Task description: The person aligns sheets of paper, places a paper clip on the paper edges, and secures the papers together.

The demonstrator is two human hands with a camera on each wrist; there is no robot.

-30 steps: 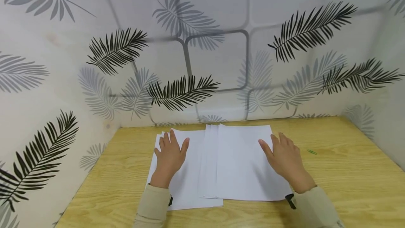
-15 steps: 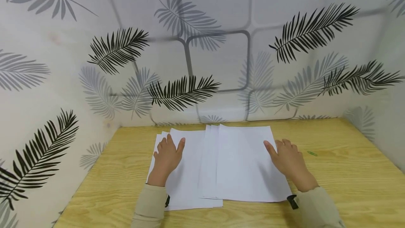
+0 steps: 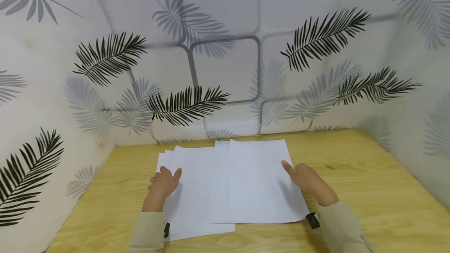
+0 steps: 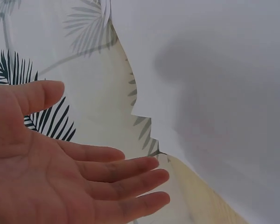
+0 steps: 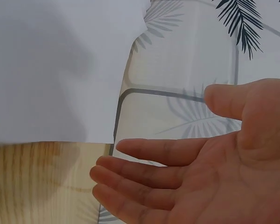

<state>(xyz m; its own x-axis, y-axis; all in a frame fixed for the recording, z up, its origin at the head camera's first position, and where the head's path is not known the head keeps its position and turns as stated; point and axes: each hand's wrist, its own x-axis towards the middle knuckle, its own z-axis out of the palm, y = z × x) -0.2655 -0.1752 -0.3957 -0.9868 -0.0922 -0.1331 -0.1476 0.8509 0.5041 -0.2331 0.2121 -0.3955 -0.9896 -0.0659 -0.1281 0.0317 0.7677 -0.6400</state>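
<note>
Two overlapping piles of blank white paper lie on the wooden table, the left pile (image 3: 193,190) partly under the right pile (image 3: 261,182). My left hand (image 3: 162,184) is over the left pile's outer edge, thumb toward the sheets. By the right pile's outer edge is my right hand (image 3: 309,180), its thumb over the paper. In the left wrist view the left hand (image 4: 102,172) shows extended fingers and nothing in its palm, fingertips near the paper edge. The right wrist view likewise shows the right hand (image 5: 186,163) with fingers extended beside a sheet corner, holding nothing.
A green paper clip (image 3: 329,167) lies on the table (image 3: 372,202), right of the right hand. Behind the table rises a wall (image 3: 225,65) covered in a leaf pattern, and similar patterned surfaces flank it left and right.
Both hands have come down and back a little toward me, closer to the outer edges of the paper. The head view has shifted slightly. The sheets lie as before.
</note>
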